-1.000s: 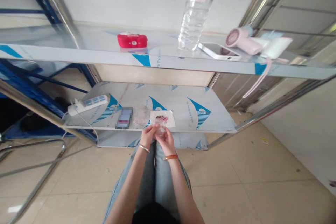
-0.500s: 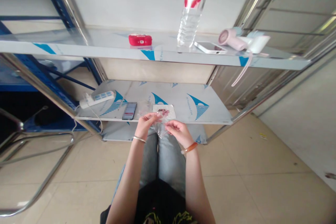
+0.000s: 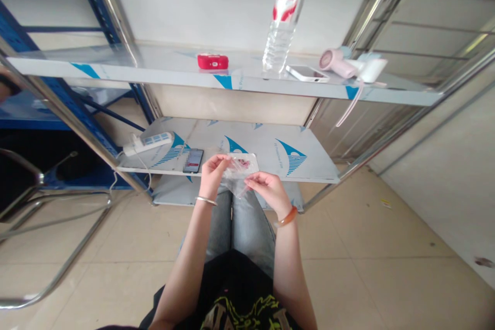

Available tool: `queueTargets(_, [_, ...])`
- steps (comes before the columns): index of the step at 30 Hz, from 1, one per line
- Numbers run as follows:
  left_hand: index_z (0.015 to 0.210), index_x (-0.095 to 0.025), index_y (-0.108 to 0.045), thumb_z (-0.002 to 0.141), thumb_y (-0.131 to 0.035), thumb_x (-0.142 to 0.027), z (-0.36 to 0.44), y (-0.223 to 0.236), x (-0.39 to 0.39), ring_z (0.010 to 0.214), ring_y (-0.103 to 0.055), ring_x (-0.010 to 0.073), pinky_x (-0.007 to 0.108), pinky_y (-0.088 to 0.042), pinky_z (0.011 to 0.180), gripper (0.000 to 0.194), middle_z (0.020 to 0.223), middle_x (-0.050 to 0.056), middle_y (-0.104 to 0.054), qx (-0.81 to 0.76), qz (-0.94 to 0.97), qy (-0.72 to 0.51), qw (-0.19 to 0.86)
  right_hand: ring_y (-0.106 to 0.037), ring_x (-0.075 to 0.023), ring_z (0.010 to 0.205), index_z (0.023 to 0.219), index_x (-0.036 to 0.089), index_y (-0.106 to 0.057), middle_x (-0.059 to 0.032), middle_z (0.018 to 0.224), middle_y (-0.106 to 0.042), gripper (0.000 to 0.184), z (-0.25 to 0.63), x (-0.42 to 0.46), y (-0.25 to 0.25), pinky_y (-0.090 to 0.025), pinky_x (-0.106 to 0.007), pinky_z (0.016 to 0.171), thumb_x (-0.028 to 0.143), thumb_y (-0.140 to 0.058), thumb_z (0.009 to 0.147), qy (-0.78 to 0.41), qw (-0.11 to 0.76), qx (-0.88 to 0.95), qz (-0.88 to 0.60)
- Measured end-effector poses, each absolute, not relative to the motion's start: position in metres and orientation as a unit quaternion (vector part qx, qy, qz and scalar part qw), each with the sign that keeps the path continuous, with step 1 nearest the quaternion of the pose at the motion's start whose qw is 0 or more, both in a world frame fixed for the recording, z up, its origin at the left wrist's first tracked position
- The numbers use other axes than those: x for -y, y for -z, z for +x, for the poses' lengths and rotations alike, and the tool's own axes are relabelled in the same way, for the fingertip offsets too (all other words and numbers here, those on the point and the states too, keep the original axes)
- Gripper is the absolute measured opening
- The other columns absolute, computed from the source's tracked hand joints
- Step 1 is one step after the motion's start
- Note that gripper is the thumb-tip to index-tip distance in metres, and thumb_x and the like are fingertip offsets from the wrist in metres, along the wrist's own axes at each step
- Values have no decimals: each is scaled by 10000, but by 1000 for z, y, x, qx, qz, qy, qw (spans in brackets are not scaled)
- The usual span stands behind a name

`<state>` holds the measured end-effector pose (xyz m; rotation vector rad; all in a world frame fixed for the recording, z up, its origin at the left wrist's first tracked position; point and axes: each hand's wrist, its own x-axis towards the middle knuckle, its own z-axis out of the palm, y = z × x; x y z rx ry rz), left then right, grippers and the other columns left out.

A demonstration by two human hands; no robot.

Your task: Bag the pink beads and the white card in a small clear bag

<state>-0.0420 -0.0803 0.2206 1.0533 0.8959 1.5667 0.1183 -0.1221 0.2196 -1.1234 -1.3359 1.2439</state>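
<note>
My left hand (image 3: 213, 172) and my right hand (image 3: 268, 191) both pinch a small clear plastic bag (image 3: 238, 175) held between them, just in front of the lower steel shelf (image 3: 309, 165). The left hand grips the bag's upper edge, the right hand its right side. Behind the bag, on the shelf, lies a white sheet with small pink and dark pieces (image 3: 244, 163). A silver bangle circles my left wrist and an orange bangle my right. My knees in grey jeans are below the hands.
A dark phone (image 3: 193, 160) and a white power strip (image 3: 149, 142) lie on the lower shelf. The upper shelf (image 3: 116, 64) carries a red case (image 3: 212, 61), a water bottle (image 3: 281, 36), a white phone (image 3: 307, 73) and a pink hair dryer (image 3: 340, 62). Blue racking (image 3: 46, 113) stands left.
My hands have drawn apart and lifted slightly, stretching the clear bag between them. The view has pulled back and tilted down, showing more of my lap.
</note>
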Motion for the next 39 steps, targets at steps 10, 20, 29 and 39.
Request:
queueTargets(10, [892,-150,-649,684,-763,-376,-41,-232,88,755,-655,150,264,-495,724,327,864,66,-714,-349,495,-567,558,-667,-161,712,869,143,-638,-66,789,-713,363,107,120,-228,-478,-240,600,421,-742,660,-376,705,362,-481])
queueTargets(20, [753,-148,-635,686,-755,-409,-23,-228,92,678,-612,118,238,-480,693,295,709,14,-667,-307,537,-561,551,-660,-199,836,809,131,-652,-87,862,-710,381,89,115,-221,-499,-279,691,421,-775,595,-372,735,308,-476])
queueTargets(29, [667,-140,-691,661,-766,-370,-31,-228,91,584,-595,129,255,-481,639,241,629,32,-681,-368,496,-593,517,-618,-176,768,784,154,-641,-49,798,-669,342,94,113,-213,-429,-228,560,468,-703,665,-406,718,320,-466])
queueTargets(39, [727,-144,-670,643,-784,-349,-33,-221,93,599,-596,111,236,-480,641,249,659,6,-669,-360,473,-606,529,-611,-187,834,849,151,-655,-71,883,-679,396,91,107,-205,-452,-247,638,500,-699,666,-381,699,361,-485])
